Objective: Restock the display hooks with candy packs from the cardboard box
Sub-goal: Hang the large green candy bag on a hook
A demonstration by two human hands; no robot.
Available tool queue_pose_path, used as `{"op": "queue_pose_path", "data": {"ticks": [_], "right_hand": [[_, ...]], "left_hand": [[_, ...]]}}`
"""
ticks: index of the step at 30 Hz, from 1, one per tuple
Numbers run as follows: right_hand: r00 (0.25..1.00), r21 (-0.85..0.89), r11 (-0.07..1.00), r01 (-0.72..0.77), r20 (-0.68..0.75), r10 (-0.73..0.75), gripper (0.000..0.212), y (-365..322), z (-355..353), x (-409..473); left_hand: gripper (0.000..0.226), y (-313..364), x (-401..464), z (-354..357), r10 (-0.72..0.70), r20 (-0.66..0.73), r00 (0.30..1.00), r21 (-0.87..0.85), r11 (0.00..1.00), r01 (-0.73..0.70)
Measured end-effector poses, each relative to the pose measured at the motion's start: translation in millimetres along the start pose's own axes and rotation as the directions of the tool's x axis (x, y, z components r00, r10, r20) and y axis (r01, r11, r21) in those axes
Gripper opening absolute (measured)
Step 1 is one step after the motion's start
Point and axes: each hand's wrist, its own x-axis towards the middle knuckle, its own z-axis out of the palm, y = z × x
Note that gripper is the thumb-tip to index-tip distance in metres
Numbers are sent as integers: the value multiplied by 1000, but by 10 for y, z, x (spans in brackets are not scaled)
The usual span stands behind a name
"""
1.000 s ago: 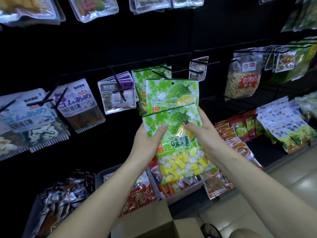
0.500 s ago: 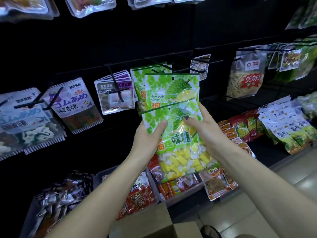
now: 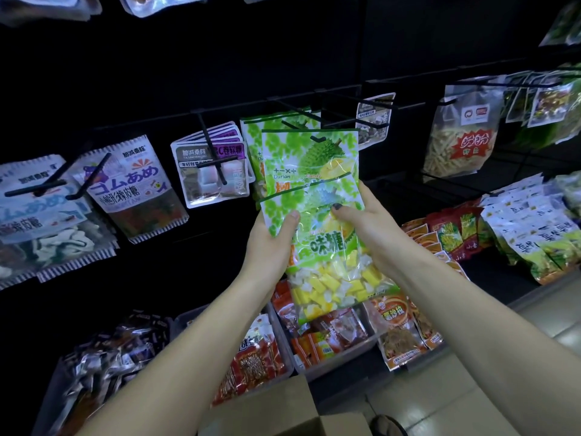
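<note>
Left hand [image 3: 270,243] and right hand [image 3: 364,221] gripping green durian candy packs [image 3: 314,196] by their sides, thumbs curled over the fronts, raised to a display hook [image 3: 301,116], cardboard box [image 3: 270,413] at lower frame edge

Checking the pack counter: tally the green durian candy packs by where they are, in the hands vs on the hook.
Durian packs in the hands: 2, upper pack and lower pack, gripped by the left hand and right hand.
Durian packs on the hook: at least 1.
Total: 3 visible.
</note>
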Motion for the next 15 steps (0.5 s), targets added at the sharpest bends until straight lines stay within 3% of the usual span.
{"op": "queue_pose_path", "data": {"ticks": [2, 6, 15], "right_hand": [[1000, -8, 1000, -4, -6, 4, 62, 14, 42, 124], [1000, -18, 1000, -7, -7, 7, 60, 43, 121, 388], [1000, -20, 1000, 0, 24, 0, 61, 117, 281, 988]], "left_hand": [[42, -23, 125, 21, -4, -20, 1000, 5, 1000, 4], [61, -28, 365, 35, -54, -67, 996, 72, 996, 59], [68, -81, 890, -7, -78, -98, 992, 190, 977, 96]]}}
